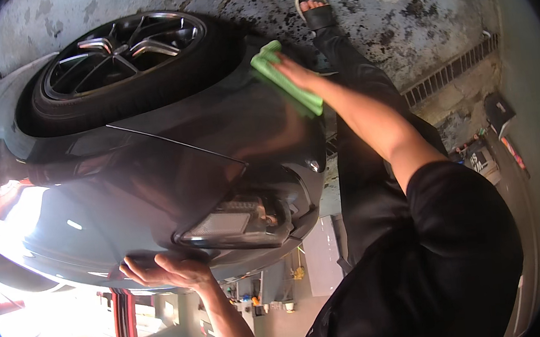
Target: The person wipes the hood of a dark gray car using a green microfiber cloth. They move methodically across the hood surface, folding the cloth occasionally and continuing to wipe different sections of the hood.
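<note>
A dark grey car's front corner fills the left and middle of the view, with a bumper, a fender, a headlight and a black-spoked wheel. At the bumper's edge near the wheel, my right hand holds a green cloth against the paint, its fingers partly hidden and slightly blurred. My left hand lies on the hood below the headlight, fingers apart, with nothing in it.
Dark stains mark the grey concrete floor at the top. A drain grate runs along its right. A red-and-black post stands at the lower left, and a grey panel lies beyond the bumper. Several small items sit near the right wall.
</note>
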`<state>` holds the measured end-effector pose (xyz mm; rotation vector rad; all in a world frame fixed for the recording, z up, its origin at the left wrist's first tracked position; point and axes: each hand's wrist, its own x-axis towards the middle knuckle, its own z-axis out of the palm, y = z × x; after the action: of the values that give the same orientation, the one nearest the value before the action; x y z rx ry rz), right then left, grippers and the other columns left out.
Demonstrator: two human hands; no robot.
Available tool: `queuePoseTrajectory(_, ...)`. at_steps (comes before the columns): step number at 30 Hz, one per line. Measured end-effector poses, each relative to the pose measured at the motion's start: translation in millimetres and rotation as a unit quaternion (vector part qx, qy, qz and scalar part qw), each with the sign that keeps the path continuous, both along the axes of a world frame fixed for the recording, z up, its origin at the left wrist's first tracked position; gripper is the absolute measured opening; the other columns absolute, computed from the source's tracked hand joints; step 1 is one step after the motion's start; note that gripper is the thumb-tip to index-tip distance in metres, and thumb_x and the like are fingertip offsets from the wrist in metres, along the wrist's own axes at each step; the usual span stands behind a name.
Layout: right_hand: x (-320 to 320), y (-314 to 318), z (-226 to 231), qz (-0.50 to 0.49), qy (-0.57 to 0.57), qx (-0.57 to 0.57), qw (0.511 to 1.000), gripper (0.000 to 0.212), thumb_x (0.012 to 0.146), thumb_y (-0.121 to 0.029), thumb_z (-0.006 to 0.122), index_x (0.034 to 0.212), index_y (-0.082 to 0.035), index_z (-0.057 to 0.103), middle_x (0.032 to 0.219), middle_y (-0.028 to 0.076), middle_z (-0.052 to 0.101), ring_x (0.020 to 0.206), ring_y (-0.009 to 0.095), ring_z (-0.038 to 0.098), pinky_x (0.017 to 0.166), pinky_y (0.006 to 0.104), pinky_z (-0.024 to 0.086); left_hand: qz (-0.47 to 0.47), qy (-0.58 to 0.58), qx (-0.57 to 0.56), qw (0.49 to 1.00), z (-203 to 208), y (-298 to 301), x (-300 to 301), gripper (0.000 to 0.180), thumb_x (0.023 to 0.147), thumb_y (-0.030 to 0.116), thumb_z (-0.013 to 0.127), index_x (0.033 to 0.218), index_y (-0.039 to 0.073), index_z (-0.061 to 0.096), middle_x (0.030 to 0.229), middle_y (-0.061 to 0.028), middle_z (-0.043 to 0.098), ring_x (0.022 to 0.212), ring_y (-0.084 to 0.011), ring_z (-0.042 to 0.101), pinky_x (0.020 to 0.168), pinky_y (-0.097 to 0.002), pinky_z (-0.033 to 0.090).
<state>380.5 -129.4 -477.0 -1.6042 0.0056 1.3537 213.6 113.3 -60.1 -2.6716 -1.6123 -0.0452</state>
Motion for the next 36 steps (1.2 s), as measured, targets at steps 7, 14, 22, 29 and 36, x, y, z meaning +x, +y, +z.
queuePoseTrajectory(7, 12, 45, -11, 0.002, 0.078, -0.082, 0.994, 0.085, 0.1, -0.058, 0.055, 0.153, 0.007, 0.038, 0.152, 0.026, 0.049, 0.144, 0.035, 0.045, 0.12, 0.0392, 0.033, -0.023, 0.01, 0.001, 1.0, 4, 2, 4, 0.072, 0.106, 0.05, 0.038, 0.153, -0.005, 0.035, 0.161, -0.031, 0.021, 0.151, -0.044, 0.021, 0.119, -0.0624, 0.019)
queuePoseTrajectory(14, 30, 182, 301, 0.205, -0.327, 0.19, 0.903, 0.088, 0.095, -0.058, 0.056, 0.161, -0.006, 0.03, 0.166, 0.023, 0.028, 0.154, 0.042, 0.025, 0.125, 0.0537, 0.021, -0.005, 0.021, 0.011, 1.0, 33, -9, 6, 0.075, 0.101, 0.057, 0.049, 0.151, 0.001, 0.042, 0.162, -0.0279, 0.025, 0.151, -0.0472, 0.02, 0.122, -0.0624, 0.014)
queuePoseTrajectory(22, 2, 413, 415, 0.294, -0.581, 0.282, 0.705, 0.069, 0.103, -0.054, 0.046, 0.16, -0.016, 0.038, 0.169, 0.012, 0.027, 0.156, 0.038, 0.022, 0.126, 0.0585, 0.016, -0.006, -0.106, 0.044, 0.993, 49, -17, -6, 0.087, 0.092, 0.055, 0.066, 0.157, 0.009, 0.029, 0.164, -0.0253, 0.023, 0.152, -0.0493, 0.019, 0.122, -0.0646, 0.016)
queuePoseTrajectory(29, -42, 162, 469, 0.518, -0.527, 0.317, 0.595, 0.075, 0.09, -0.041, 0.066, 0.156, -0.015, 0.043, 0.168, 0.012, 0.03, 0.153, 0.04, 0.029, 0.119, 0.0689, 0.021, 0.027, -0.386, 0.049, 0.921, 68, -18, -21, 0.092, 0.094, 0.065, 0.057, 0.156, 0.003, 0.029, 0.164, -0.026, 0.022, 0.152, -0.0496, 0.018, 0.122, -0.0633, 0.018)
queuePoseTrajectory(36, -33, 304, 493, 0.515, -0.534, 0.368, 0.56, 0.082, 0.091, -0.057, 0.065, 0.159, -0.019, 0.039, 0.17, 0.011, 0.025, 0.156, 0.039, 0.023, 0.124, 0.0624, 0.018, 0.131, -0.447, 0.072, 0.882, 104, 16, 10, 0.091, 0.1, 0.067, 0.042, 0.154, -0.003, 0.027, 0.164, -0.0291, 0.019, 0.154, -0.0461, 0.016, 0.124, -0.0586, 0.015)
